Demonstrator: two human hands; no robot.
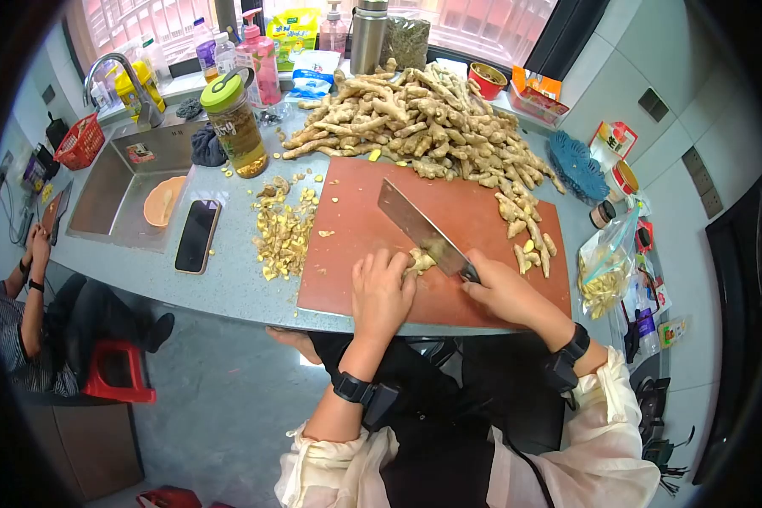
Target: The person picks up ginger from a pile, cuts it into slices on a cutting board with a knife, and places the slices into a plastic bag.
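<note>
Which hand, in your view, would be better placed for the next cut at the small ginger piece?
Probably the right hand: it holds the cleaver by its handle, with the blade at the ginger piece. The left hand has no knife.

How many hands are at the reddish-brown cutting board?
2: the left hand, by a small ginger piece, and the right hand, gripping the cleaver. None seem hidden there.
</note>
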